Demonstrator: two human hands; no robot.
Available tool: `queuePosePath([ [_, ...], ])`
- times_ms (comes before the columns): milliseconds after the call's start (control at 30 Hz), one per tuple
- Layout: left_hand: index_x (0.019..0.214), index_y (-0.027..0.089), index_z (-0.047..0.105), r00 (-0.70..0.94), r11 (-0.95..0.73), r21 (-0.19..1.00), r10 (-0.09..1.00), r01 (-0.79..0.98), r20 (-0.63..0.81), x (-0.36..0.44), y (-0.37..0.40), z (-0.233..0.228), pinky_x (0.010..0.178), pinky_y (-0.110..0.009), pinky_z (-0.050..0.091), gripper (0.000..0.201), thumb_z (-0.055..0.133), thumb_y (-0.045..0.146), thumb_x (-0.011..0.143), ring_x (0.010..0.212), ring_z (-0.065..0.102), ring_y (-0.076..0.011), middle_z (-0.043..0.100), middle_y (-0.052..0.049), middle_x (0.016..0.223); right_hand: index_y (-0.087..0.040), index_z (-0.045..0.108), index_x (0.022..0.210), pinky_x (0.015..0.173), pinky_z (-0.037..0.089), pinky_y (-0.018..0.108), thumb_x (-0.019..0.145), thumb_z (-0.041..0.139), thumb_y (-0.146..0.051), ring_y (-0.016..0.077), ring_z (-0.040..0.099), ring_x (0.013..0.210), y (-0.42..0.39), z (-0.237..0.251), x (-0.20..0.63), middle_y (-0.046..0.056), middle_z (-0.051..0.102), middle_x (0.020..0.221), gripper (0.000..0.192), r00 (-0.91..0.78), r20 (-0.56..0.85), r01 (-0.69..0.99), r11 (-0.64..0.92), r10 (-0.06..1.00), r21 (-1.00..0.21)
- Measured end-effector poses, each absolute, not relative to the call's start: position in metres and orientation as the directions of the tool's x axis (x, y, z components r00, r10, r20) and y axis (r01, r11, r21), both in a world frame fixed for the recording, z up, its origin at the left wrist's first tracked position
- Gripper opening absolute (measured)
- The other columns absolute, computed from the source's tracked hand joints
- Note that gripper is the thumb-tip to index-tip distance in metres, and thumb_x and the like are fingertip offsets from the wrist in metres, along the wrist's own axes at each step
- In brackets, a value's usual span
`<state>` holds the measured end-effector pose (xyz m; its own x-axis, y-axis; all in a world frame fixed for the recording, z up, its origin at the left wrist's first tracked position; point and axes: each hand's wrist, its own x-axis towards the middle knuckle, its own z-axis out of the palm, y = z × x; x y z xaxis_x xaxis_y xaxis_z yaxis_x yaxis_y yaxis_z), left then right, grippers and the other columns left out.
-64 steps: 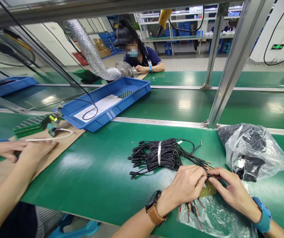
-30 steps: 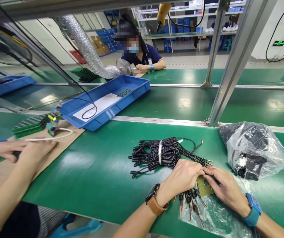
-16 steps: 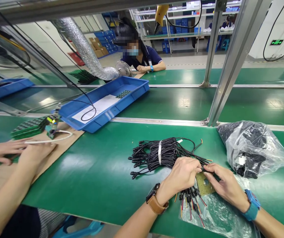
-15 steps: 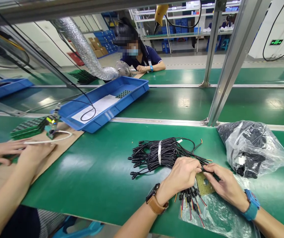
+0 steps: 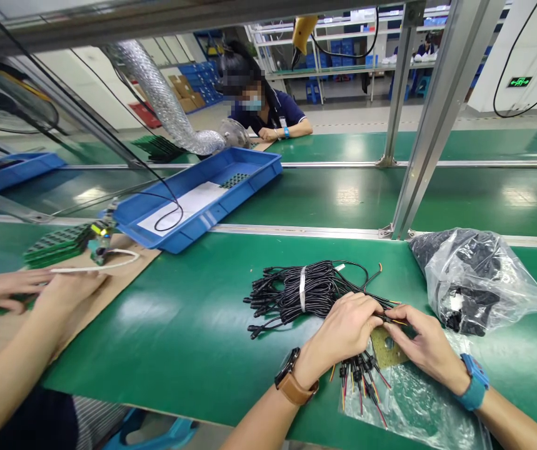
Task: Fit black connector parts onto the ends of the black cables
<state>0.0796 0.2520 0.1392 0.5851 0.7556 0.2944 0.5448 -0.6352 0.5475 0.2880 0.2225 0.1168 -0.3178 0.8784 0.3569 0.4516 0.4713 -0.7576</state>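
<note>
My left hand and my right hand meet fingertip to fingertip, both closed in a pinch on a thin black cable. Orange wire ends stick out by the right fingers. Just behind lies a bundle of black cables, tied with a white band, plugs to the left. Under my hands are several short black cable pieces with red and yellow wire ends. They rest on a clear plastic sheet or bag. A yellowish square piece lies between my hands, partly covered.
A clear bag of black parts sits at the right. Farther left is a blue tray with paper in it. A co-worker's hands rest at the left by stacked green boards. A metal post rises behind; another person sits opposite.
Orange wire ends now show past the fingertips of my right hand. My hands have shifted only slightly, and the whole view has moved a little.
</note>
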Motion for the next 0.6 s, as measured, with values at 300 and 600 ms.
queuePosePath([
  [300,0.080,0.018,0.058,0.528,-0.598,0.598,0.788,0.534,0.317,0.081,0.251,0.128,0.069,-0.030,0.043,0.020,0.051,0.000,0.084,0.070,0.058,-0.0175,0.065,-0.001,0.074,-0.021,0.065,0.098,0.074,0.059,0.030,0.100,0.057,-0.024,0.0194,0.072,0.080,0.222,0.117,0.283,0.005,0.075,0.089,0.009,-0.352,0.361,0.381,0.484,0.864,-0.788],
  [600,0.081,0.018,0.059,0.561,-0.625,0.555,0.768,0.549,0.310,0.081,0.252,0.126,0.069,-0.030,0.043,0.019,0.053,0.001,0.086,0.072,0.060,-0.0177,0.066,-0.001,0.076,-0.020,0.068,0.103,0.074,0.059,0.030,0.100,0.054,-0.022,0.0198,0.073,0.081,0.225,0.119,0.281,0.005,0.076,0.092,0.014,-0.380,0.320,0.393,0.464,0.868,-0.794],
])
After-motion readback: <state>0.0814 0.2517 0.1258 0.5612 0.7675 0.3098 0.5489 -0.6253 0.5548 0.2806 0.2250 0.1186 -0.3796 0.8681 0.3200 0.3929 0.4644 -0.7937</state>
